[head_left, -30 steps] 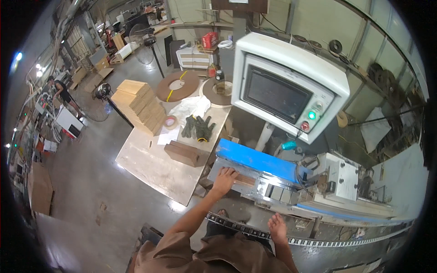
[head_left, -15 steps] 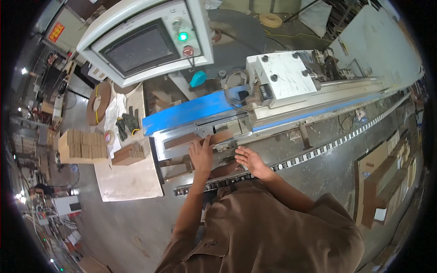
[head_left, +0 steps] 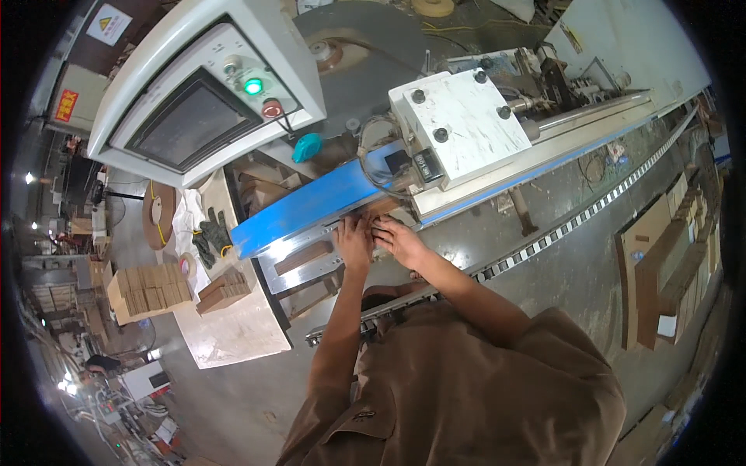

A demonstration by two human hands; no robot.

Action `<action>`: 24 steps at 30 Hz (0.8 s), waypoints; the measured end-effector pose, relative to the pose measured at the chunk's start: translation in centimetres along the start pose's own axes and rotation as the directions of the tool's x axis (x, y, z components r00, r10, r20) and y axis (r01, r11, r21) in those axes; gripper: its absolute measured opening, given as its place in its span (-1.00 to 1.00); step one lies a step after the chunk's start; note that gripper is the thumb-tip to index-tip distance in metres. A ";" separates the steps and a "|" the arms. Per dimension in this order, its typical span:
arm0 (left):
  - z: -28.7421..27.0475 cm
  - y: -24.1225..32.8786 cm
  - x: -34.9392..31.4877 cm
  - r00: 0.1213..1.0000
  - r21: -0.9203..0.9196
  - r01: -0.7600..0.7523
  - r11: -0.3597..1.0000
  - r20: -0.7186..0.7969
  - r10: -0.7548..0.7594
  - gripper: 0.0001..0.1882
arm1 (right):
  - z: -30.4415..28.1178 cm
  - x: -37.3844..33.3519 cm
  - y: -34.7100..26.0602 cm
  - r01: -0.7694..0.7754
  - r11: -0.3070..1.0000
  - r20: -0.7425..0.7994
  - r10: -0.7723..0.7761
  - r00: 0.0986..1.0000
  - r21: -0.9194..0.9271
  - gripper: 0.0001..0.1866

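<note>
My left hand (head_left: 355, 242) is closed at the near edge of a brown strip (head_left: 381, 208), its fingers bent over the machine's metal bed (head_left: 268, 273). Right beside it, my right hand (head_left: 399, 242) has its fingertips pinched on the same strip, which partly hides behind both hands. A second brown strip (head_left: 305, 257) lies flat on the bed, left of my left hand. Behind the hands runs a long blue guard (head_left: 311, 203). To the right of the strip stands a white block-shaped machine head (head_left: 466, 124) with black knobs.
A control panel (head_left: 194, 116) with a lit green button hangs at upper left. On the side table (head_left: 241, 334) are a brown block stack (head_left: 224, 290), a dark glove (head_left: 214, 237) and stacked brown pieces (head_left: 151, 287). A cable chain (head_left: 544, 247) curves along the near side.
My right hand has moved in from apart to meet the left at the brown strip. My left hand has shifted slightly right. The whole view has turned and shifted.
</note>
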State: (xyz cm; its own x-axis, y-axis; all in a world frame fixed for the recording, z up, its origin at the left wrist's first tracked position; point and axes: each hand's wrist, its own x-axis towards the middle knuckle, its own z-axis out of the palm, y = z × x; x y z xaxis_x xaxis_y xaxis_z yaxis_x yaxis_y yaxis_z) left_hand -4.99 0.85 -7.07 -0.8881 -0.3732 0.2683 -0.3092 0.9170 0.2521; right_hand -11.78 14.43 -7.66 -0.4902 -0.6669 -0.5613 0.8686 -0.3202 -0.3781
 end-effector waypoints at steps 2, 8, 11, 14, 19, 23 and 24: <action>0.1 -0.1 0.1 0.999 0.011 -0.035 0.999 0.010 0.035 -0.52 | -0.6 0.5 0.5 -0.025 0.999 0.045 0.024 0.999 0.040 -0.48; -0.6 -0.6 0.7 0.992 -0.013 -0.115 0.993 0.041 0.116 -0.39 | -0.4 0.6 1.7 -0.021 0.972 -0.040 0.031 0.999 0.233 -0.45; -0.5 -0.7 1.0 0.987 0.013 -0.137 0.991 0.090 0.135 -0.38 | 0.0 0.1 1.5 -0.002 0.965 -0.083 0.025 0.996 0.262 -0.44; -0.7 0.2 1.1 0.987 0.083 -0.137 0.987 0.095 0.129 -0.42 | -0.2 -0.3 1.0 -0.001 0.963 -0.061 0.018 0.998 0.269 -0.42; 0.3 2.2 1.9 0.989 -0.052 -0.127 0.991 0.074 0.130 -0.48 | -0.8 -2.7 -0.8 0.061 0.992 -0.038 -0.058 0.998 0.107 -0.31; 1.1 4.2 3.3 0.980 -0.121 -0.194 0.974 -0.059 0.188 -0.61 | -2.2 -4.4 -0.8 0.126 0.976 -0.047 -0.136 0.990 -0.178 -0.29; 1.7 4.4 3.6 0.978 -0.117 -0.190 0.975 -0.111 0.178 -0.67 | -1.9 -5.3 -0.8 0.134 0.953 -0.075 -0.160 0.984 -0.272 -0.35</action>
State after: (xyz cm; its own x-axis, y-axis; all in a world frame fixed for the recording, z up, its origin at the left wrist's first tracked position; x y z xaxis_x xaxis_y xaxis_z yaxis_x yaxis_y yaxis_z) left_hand -10.12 3.79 -6.61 -0.8854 -0.2177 0.4107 -0.0924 0.9483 0.3035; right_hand -10.00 19.55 -5.77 -0.6265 -0.5545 -0.5477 0.7425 -0.2110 -0.6358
